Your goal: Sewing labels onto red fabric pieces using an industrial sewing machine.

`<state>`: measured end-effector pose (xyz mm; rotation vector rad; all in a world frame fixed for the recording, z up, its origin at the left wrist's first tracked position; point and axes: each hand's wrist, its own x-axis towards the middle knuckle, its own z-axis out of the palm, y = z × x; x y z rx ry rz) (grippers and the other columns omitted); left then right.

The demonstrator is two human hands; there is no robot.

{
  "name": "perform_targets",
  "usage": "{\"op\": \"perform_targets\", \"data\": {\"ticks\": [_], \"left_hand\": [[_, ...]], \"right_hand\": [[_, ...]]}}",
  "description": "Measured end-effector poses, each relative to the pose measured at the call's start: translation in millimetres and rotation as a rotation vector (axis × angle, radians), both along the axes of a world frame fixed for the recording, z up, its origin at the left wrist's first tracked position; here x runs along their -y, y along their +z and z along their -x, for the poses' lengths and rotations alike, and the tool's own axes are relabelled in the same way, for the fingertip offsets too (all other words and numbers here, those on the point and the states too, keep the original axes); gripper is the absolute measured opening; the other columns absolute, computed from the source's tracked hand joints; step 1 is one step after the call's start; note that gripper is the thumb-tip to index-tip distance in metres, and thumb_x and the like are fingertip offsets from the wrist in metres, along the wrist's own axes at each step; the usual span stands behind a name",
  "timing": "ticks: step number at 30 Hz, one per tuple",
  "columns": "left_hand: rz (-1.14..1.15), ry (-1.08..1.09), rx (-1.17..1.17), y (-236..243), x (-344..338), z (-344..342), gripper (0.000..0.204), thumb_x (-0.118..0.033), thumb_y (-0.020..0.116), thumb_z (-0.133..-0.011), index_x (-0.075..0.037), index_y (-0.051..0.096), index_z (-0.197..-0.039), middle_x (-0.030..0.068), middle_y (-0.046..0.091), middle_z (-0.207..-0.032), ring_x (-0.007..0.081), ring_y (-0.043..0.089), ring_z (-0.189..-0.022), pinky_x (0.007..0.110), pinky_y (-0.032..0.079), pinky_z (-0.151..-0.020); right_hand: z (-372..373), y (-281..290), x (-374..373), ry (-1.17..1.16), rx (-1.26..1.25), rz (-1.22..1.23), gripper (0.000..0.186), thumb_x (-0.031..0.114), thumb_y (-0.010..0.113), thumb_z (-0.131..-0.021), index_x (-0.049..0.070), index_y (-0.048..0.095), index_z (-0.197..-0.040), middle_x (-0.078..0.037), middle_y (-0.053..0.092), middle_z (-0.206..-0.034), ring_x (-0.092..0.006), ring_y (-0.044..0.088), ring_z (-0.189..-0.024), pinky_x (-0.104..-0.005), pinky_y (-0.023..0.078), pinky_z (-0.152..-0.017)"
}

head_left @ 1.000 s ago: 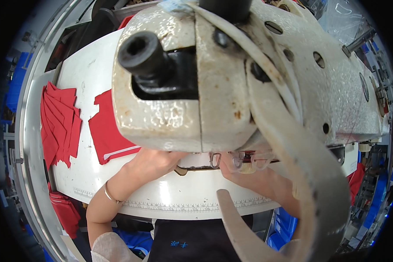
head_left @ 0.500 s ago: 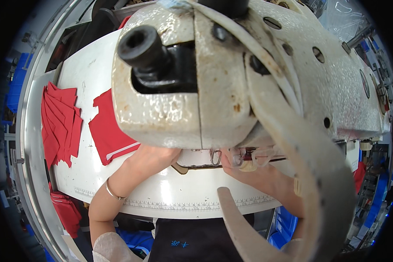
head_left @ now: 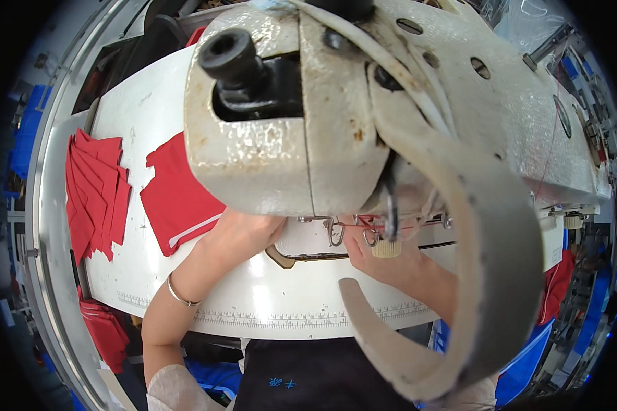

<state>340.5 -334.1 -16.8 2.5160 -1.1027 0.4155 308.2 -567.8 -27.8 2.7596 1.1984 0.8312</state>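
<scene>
A cream sewing machine (head_left: pixel 250 171) fills the upper middle and stands over both my hands. My left hand (head_left: pixel 250 233) rests on the white table just under the left side of its head, next to a red fabric piece (head_left: pixel 178 195) with a white strip along its lower edge. Its fingers are hidden by the machine. On the other side of the needle area is my right hand (head_left: pixel 380 260), partly behind wire thread guides (head_left: pixel 336 233) and a cream knob (head_left: pixel 386 248). Its fingertips are covered too, so what either hand holds cannot be seen.
A fanned stack of red fabric pieces (head_left: pixel 97 195) lies at the table's left. More red cloth (head_left: pixel 104 332) hangs below the left edge, and some (head_left: pixel 557 288) is at the right. A curved cream guard (head_left: pixel 490 274) arches in front of the right forearm. A printed ruler (head_left: pixel 274 319) follows the near edge.
The view has shifted, so the machine head appears slightly higher and its thread guides show more clearly. Both hands stay about where they were beneath it.
</scene>
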Motion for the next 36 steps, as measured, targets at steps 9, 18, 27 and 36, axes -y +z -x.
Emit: {"op": "perform_targets", "data": {"ticks": [9,18,27,36], "left_hand": [[0.076,-0.033,-0.025,14.6,6.8,-1.3,0.021,0.008,0.061,-0.064,0.003,0.062,-0.084,0.0173,0.058,-0.079,0.0364,0.058,-0.078,0.046,0.047,-0.07],[0.086,-0.05,-0.166,20.6,2.5,1.3,0.035,0.009,0.062,-0.062,0.0,0.064,-0.096,0.0149,0.061,-0.092,0.0331,0.059,-0.087,0.039,0.051,-0.075],[0.12,0.185,-0.046,23.8,-55.6,38.8,0.026,0.003,0.069,-0.066,-0.002,0.067,-0.092,0.0078,0.061,-0.087,0.0244,0.057,-0.079,0.034,0.05,-0.066],[0.249,-0.044,-0.642,52.5,-93.6,123.3,0.018,0.004,0.067,-0.072,0.0,0.069,-0.089,0.0083,0.063,-0.096,0.0234,0.058,-0.088,0.033,0.051,-0.076]], "right_hand": [[0.6,3.9,0.0,-0.017,-0.169,-0.245,0.019,0.007,0.064,-0.055,0.005,0.056,-0.072,-0.009,0.054,-0.071,-0.0263,0.054,-0.051,-0.0388,0.042,-0.044],[-9.9,23.5,-5.3,0.104,-0.223,-0.428,0.021,0.002,0.063,-0.059,0.003,0.06,-0.079,-0.011,0.059,-0.072,-0.0263,0.059,-0.058,-0.0362,0.046,-0.05],[8.8,19.5,-9.8,0.367,-0.09,-0.104,0.037,0.012,0.067,-0.068,0.003,0.066,-0.104,-0.006,0.062,-0.091,-0.0174,0.058,-0.075,-0.0378,0.048,-0.062],[53.7,37.6,-79.8,0.591,-0.56,-0.241,0.043,0.03,0.07,-0.079,0.002,0.062,-0.109,-0.011,0.056,-0.102,-0.0241,0.054,-0.091,-0.034,0.046,-0.074]]}}
